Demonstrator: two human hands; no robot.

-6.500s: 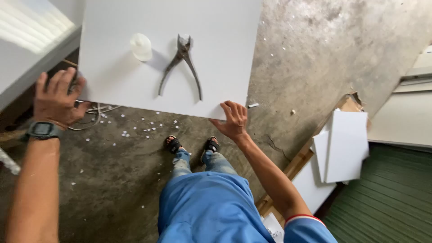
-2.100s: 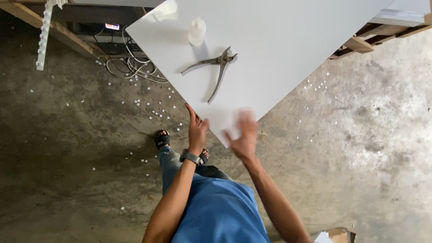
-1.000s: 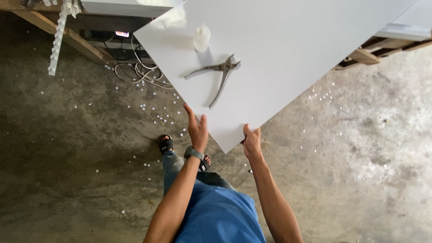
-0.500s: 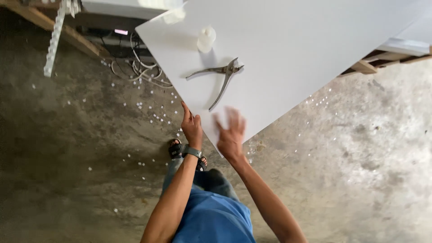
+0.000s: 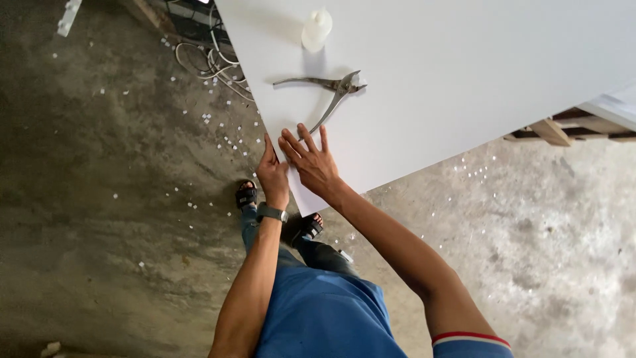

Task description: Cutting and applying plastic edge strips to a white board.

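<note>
A large white board point(image 5: 464, 73) lies flat in front of me, its near corner pointing at my legs. My left hand point(image 5: 273, 174), with a dark watch at the wrist, grips the board's left edge near that corner. My right hand point(image 5: 310, 159) lies flat on the board beside it, fingers spread, holding nothing. Just beyond my right fingertips lie metal pliers point(image 5: 328, 99) with their handles apart. A small white plastic bottle point(image 5: 316, 30) stands farther back on the board.
Tangled white cables point(image 5: 212, 63) lie on the concrete floor at the board's left. Small white chips point(image 5: 218, 132) are scattered over the floor. Wooden slats point(image 5: 556, 129) show under the board at right. My feet in dark sandals point(image 5: 246, 195) stand below the corner.
My right hand has come from the board's corner edge up onto its top, next to my left hand. The view has shifted and the board fills more of the frame.
</note>
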